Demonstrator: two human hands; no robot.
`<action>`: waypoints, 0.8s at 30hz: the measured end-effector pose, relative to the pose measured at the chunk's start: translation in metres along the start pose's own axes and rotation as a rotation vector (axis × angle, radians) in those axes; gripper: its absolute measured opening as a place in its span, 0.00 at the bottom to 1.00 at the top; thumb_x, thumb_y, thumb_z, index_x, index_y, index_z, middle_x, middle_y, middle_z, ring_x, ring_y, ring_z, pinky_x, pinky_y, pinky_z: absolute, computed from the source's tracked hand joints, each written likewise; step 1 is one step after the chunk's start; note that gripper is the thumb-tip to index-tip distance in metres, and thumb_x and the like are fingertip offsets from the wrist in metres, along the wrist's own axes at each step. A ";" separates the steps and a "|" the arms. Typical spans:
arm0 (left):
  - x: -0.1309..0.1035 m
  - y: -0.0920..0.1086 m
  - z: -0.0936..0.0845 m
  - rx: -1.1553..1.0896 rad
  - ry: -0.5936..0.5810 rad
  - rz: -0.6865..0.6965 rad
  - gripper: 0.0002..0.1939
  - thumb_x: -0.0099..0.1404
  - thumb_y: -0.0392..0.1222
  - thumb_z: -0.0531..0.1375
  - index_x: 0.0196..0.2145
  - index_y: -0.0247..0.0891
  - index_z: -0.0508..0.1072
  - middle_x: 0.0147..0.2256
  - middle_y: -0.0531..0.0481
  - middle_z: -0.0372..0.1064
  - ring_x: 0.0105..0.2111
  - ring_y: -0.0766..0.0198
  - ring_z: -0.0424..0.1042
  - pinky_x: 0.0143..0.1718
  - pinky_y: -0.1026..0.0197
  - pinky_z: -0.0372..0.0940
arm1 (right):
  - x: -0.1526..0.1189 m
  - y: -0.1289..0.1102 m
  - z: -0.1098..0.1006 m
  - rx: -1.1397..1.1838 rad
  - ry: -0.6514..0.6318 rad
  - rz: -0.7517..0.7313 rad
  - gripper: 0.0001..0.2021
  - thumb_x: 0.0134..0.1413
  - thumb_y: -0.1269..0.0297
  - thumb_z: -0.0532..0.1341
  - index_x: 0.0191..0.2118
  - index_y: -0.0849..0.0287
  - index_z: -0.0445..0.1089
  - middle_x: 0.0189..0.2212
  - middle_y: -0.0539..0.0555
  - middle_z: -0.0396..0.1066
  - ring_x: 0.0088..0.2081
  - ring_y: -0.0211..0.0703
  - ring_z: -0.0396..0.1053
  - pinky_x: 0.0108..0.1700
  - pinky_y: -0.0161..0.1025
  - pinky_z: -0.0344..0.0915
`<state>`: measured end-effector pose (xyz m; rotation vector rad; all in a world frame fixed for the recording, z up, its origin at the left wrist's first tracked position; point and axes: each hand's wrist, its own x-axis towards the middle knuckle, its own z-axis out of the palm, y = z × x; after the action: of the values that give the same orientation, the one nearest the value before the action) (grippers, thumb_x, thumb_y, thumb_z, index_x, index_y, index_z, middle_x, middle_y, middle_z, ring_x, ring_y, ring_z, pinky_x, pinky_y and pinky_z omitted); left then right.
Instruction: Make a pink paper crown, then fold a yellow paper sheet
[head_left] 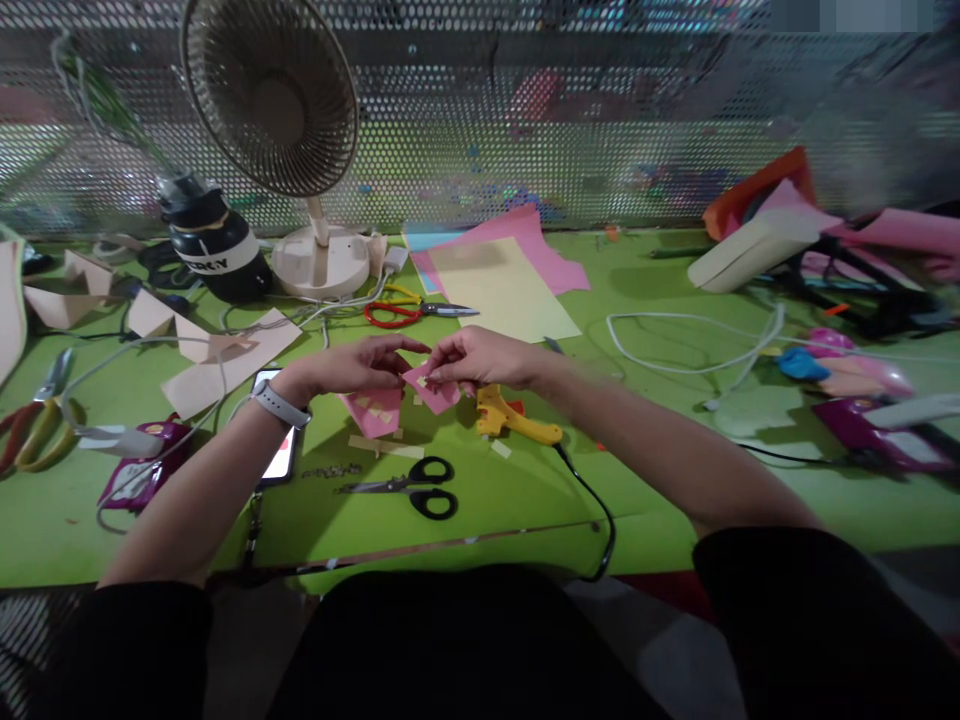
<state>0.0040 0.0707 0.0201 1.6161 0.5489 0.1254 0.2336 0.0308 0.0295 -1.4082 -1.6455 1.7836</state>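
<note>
Nearest on green surface point(510, 495): black-handled scissors point(431, 488), blades toward the left. Just past these, pale strip point(386, 447); to the right, corded yellow glue gun point(525, 424). Second pink piece point(381, 414) by the left hand point(366, 364), with pale bits on top. Between both hands, pink paper piece point(433, 394), pinched in fingers of the right hand point(474, 360). Left fingertips at its edge; cannot tell if gripping. Farther: red-and-yellow scissors point(397, 312), cream sheet point(502, 290) over pink sheet point(556, 268). Farthest: fan point(281, 110), perforated screen point(435, 130).
</note>
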 end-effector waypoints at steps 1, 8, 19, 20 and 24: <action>0.000 0.000 0.000 -0.002 0.000 -0.001 0.33 0.62 0.34 0.62 0.64 0.40 0.60 0.46 0.42 0.75 0.41 0.62 0.75 0.37 0.63 0.67 | 0.000 0.000 0.000 -0.001 -0.006 -0.002 0.03 0.53 0.77 0.67 0.33 0.64 0.75 0.27 0.51 0.78 0.20 0.28 0.69 0.19 0.25 0.63; 0.000 0.000 0.002 0.003 0.007 0.003 0.32 0.62 0.35 0.63 0.63 0.39 0.61 0.46 0.41 0.75 0.41 0.61 0.75 0.37 0.62 0.67 | -0.003 -0.005 -0.002 -0.017 -0.019 -0.001 0.02 0.54 0.75 0.67 0.31 0.64 0.75 0.26 0.51 0.78 0.17 0.26 0.65 0.18 0.26 0.60; -0.002 0.004 0.005 0.062 0.000 0.019 0.30 0.64 0.35 0.61 0.63 0.38 0.61 0.47 0.42 0.75 0.43 0.61 0.74 0.40 0.60 0.67 | 0.002 -0.001 -0.003 -0.031 -0.045 0.015 0.04 0.51 0.71 0.70 0.33 0.63 0.76 0.26 0.50 0.77 0.16 0.26 0.64 0.18 0.26 0.57; -0.002 0.005 0.005 0.061 0.000 0.019 0.30 0.64 0.35 0.61 0.63 0.38 0.61 0.47 0.42 0.75 0.43 0.61 0.74 0.40 0.60 0.67 | 0.002 0.000 -0.003 -0.033 -0.049 0.010 0.04 0.51 0.70 0.71 0.33 0.63 0.76 0.25 0.50 0.77 0.16 0.26 0.64 0.18 0.25 0.57; -0.002 0.006 0.007 0.062 0.011 0.013 0.29 0.63 0.35 0.61 0.61 0.37 0.62 0.44 0.42 0.76 0.41 0.62 0.75 0.40 0.60 0.67 | 0.003 -0.001 -0.002 -0.033 -0.047 -0.003 0.05 0.50 0.70 0.71 0.32 0.63 0.75 0.25 0.50 0.77 0.16 0.26 0.64 0.17 0.25 0.57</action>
<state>0.0063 0.0634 0.0257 1.6800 0.5555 0.1277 0.2335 0.0339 0.0293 -1.3871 -1.7077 1.8087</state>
